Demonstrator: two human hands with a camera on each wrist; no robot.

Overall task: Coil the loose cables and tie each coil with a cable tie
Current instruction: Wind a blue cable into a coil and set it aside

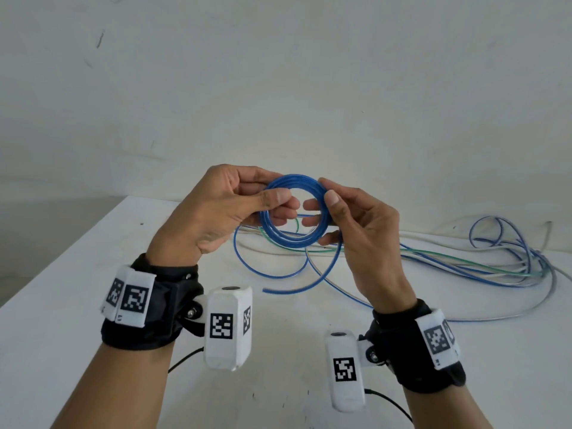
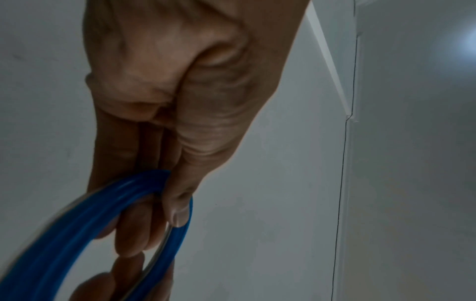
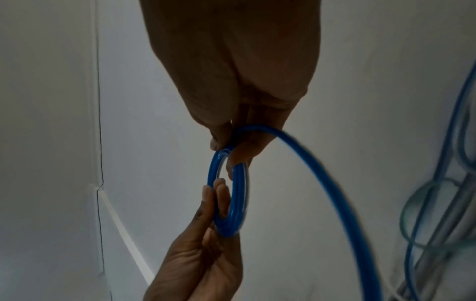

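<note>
A blue cable coil [image 1: 294, 209] of several turns is held upright above the white table [image 1: 77, 274]. My left hand [image 1: 247, 199] pinches the coil's left side between thumb and fingers, as the left wrist view shows around the coil [image 2: 165, 240]. My right hand [image 1: 334, 212] pinches the right side of the coil [image 3: 234, 195]. A loose blue tail [image 1: 312, 274] hangs from the coil down onto the table, and in the right wrist view the tail [image 3: 335, 183] arcs away to the right. No cable tie is visible.
A tangle of loose blue, green and white cables [image 1: 495, 261] lies on the table behind and right of my hands. A white wall [image 1: 278, 88] rises behind the table. Black wires run from the wrist cameras near the front edge.
</note>
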